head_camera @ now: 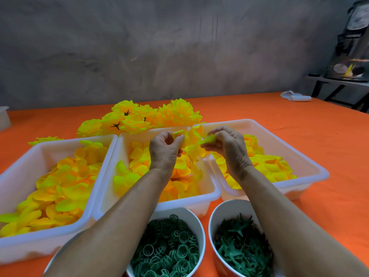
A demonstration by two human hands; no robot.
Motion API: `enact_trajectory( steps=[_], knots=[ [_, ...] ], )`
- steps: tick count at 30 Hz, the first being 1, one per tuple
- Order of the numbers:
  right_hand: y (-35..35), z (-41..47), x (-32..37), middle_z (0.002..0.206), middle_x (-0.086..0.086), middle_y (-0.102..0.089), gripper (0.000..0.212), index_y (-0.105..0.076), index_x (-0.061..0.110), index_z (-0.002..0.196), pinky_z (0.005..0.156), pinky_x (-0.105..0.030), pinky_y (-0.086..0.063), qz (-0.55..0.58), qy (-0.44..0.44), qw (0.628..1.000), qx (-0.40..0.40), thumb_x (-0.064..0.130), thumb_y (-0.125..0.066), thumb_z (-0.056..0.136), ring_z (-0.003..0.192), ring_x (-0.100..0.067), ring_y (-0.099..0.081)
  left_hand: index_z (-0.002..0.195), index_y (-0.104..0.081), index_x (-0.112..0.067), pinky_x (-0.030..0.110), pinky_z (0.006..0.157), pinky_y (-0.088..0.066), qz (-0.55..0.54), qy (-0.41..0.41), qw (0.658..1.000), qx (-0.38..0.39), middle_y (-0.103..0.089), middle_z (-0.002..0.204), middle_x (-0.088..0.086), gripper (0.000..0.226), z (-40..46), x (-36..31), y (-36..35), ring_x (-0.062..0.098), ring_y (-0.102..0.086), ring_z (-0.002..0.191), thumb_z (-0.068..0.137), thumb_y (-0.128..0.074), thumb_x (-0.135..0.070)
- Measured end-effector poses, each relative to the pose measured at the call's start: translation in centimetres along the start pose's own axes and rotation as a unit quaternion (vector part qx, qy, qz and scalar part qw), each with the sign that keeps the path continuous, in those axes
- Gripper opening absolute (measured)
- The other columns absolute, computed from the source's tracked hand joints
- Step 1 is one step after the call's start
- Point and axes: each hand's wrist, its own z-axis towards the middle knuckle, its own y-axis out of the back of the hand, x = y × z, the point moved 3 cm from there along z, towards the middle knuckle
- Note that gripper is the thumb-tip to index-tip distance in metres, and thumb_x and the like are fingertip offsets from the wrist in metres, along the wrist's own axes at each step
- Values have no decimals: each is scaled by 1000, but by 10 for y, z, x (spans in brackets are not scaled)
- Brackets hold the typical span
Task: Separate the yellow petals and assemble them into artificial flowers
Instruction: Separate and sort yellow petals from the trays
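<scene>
From my remote feed: two bare hands work a clump of yellow petals (pixel 192 142) above the middle tray (pixel 207 188), my landmark here. Left hand (pixel 164 151) has its fingers curled, pinching one petal edge at the clump's left side; right hand (pixel 225 145) has its fingers bunched round a petal at the clump's right side. The clump hangs between both hands, over the middle tray's far-right corner.

The middle tray is white w/ loose yellow-orange petals inside. Touching its left wall: the left tray (pixel 24 242), also white, heaped w/ petals. Just right of it, rims meeting: the right tray (pixel 311 168), petals piled in its near half.

Behind the middle tray, on the orange surface (pixel 329 206), sits a pile of finished yellow flowers (pixel 143 118), a few lying w/ dark star-shaped backs showing. One more flower (pixel 45 139) lies behind the left tray.

In front of the middle tray, nearest me: a white cup of green rings (pixel 169 252), approx. centre, and beside it to the right a cup of green star-shaped calyxes (pixel 239 244). Both forearms pass over these cups.

Far right of the middle tray, near the surface's back edge, lies a white cloth bundle (pixel 295 96).
</scene>
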Motion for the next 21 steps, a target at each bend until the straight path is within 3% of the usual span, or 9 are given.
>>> enact_trajectory(
  steps=[3,5,9,15,21],
  knots=[
    [5,1,-2,54,5,-56,25,-60,15,62,56,-19,-43,-59,24,997,-42,10,-65,86,53,-6,-50,84,-58,-4,20,44,-47,-10,-5,1000,7,-56,70,9,9,-2,-2,-2,3,-54,42,87,-65,-8],
    [6,1,-4,62,5,-55,21,-61,16,68,57,-18,-41,-127,43,990,-40,1,-75,72,59,-6,-48,84,-59,-9,20,45,-49,-10,-7,1000,7,-59,71,7,7,-3,-4,-2,3,-56,44,88,-64,-9],
    [9,3,-9,82,-4,-65,25,-70,10,91,69,-25,-46,-163,27,984,-62,-5,-72,70,74,-13,-55,80,-58,-19,22,47,-51,7,-5,1000,-11,-62,71,2,13,-3,-4,0,2,-57,44,89,-63,-10],
    [20,11,-14,75,-7,-62,12,-72,9,85,74,-37,-48,-205,19,966,-158,1,-66,78,73,-19,-54,86,-60,-10,19,42,-48,10,10,999,-30,-60,67,2,5,-1,-2,1,2,-54,40,89,-61,-6],
    [25,13,-14,72,-12,-67,14,-69,11,83,78,-52,-51,-229,-7,948,-220,3,-57,82,83,-38,-65,89,-60,-5,21,43,-49,14,5,1000,-19,-62,68,5,2,-3,-3,-2,4,-56,41,89,-61,-7]
  ],
)
